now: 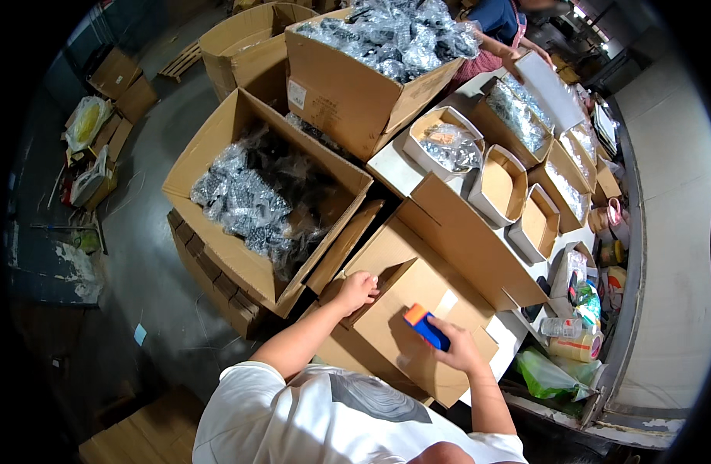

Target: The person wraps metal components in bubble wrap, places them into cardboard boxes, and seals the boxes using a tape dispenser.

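Note:
In front of me is a cardboard box (413,329) with a flap folded across it and a tall flap standing up on its far side. My left hand (358,292) has its fingers curled at the left edge of this box, closed on the cardboard flap there. Over the box my right hand (458,349) grips a blue hand tool with an orange end (427,326); it resembles a tape dispenser, though its exact kind is not clear. A pale shiny patch (447,300) shows on the cardboard beyond the tool.
Large cartons (216,209) of plastic-wrapped dark items stand at left and far centre. Small white-sided trays (499,185) line the table to the right, near a clear bottle (560,328) and tape rolls (584,346). A co-worker's arm (499,50) handles a carton at far right.

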